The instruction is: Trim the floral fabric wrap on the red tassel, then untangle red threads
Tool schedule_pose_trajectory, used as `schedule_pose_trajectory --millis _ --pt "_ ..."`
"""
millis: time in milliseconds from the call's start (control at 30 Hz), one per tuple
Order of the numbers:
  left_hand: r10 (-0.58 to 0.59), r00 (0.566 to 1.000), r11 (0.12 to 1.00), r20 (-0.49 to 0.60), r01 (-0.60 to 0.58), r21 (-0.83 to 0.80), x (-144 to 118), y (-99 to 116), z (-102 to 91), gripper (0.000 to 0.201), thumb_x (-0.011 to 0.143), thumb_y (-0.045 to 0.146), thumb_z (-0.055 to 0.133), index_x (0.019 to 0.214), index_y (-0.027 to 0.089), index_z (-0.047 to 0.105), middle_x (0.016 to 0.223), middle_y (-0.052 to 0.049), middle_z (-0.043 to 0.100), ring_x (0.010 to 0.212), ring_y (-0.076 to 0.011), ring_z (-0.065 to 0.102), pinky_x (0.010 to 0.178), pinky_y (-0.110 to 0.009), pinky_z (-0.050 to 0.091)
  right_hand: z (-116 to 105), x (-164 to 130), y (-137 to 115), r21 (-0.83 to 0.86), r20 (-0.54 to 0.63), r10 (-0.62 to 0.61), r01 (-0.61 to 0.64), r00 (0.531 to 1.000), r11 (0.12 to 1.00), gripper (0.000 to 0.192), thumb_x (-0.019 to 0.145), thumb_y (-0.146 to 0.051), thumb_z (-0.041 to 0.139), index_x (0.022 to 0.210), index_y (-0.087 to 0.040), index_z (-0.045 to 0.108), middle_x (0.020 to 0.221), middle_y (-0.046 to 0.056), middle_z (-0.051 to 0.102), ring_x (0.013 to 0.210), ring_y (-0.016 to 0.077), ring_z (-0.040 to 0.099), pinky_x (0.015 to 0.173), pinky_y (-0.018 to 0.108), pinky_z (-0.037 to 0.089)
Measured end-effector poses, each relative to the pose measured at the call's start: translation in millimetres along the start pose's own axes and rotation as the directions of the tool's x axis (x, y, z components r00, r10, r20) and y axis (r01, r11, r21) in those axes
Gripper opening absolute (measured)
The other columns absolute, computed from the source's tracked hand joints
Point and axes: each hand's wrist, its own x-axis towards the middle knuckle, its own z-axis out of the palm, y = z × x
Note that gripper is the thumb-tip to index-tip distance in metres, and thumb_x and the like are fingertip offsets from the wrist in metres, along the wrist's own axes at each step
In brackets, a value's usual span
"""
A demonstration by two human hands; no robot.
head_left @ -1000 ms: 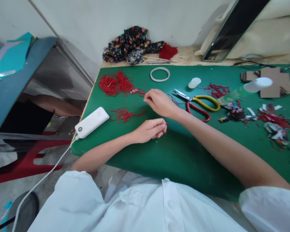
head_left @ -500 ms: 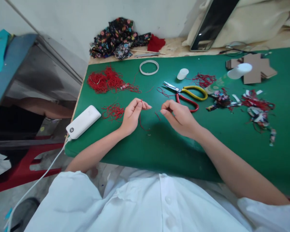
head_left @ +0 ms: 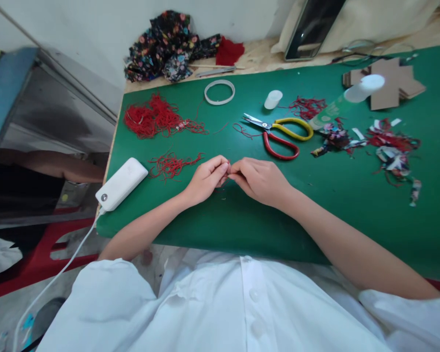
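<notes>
Left hand (head_left: 204, 181) pinched a thin red thread (head_left: 229, 163); right hand (head_left: 262, 182), thumb and forefinger pressed together, met its near end, long axis hidden.

No word or number legible anywhere. On the white power bank (head_left: 126, 180), near left, a dark round display (head_left: 103, 197) with a pale mark, too small to read. On the white-capped translucent bottle (head_left: 330, 113), far right, pale print, too faint to make out. On the scissors' pivot (head_left: 265, 125), centre, a tiny mark, likewise unreadable.
</notes>
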Motion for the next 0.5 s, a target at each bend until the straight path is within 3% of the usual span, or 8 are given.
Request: schedule_pose_trajectory --millis 200,500 --pt "0.032 0.995 0.964 0.091 -0.055 0.262 -3.6 5.4 -4.9 0.035 0.095 0.047 0.048 0.08 0.016 0.054 0.063 0.005 0.046 0.056 -0.0046 0.039 0.056 -0.021 0.032 -0.1 -1.4 4.1 -0.068 0.015 0.01 -0.009 1.0 0.998 0.03 0.103 -0.032 0.034 0.087 -0.019 0.055 0.07 0.004 0.069 0.061 0.0152 0.062 0.05 0.026 0.031" --pt "0.004 0.998 0.991 0.06 -0.012 0.132 -2.6 1.5 -4.3 0.037 0.093 0.051 0.051 0.08 0.016 0.052 0.061 0.006 0.04 0.053 -0.0048 0.034 0.052 -0.021 0.029 -5.2 -2.6 6.8 -0.033 0.042 0.048 -0.046 0.998 0.998 0.029 0.101 -0.04 0.038 0.096 -0.018 0.056 0.071 0.004 0.069 0.061 0.0161 0.063 0.053 0.026 0.033"
